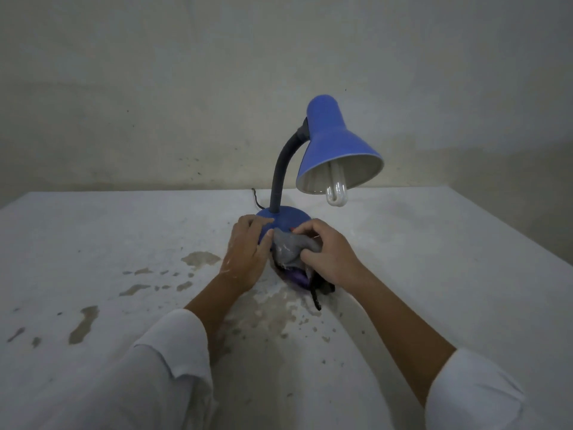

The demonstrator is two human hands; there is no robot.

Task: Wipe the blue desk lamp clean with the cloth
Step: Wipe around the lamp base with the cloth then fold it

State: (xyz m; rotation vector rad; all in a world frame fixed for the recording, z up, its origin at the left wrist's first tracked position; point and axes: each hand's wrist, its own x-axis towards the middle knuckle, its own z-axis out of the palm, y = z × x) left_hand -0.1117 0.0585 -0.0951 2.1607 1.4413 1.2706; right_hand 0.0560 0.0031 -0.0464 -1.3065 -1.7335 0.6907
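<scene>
Right hand (327, 251) is closed on the grey cloth (290, 248), pressing it to the near right of the lamp base (285, 217) on the counter (93, 243). Left hand (248, 249) lies flat, bracing the base's left side. Neck (280, 169) and shade (335, 144) rise beyond, up and right, likely unwiped.

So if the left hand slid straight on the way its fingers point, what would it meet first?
Probably the black flexible neck rising from the lamp's round blue base; the left hand already rests on that base, fingers pointing up and away. Depth is uncertain.
</scene>
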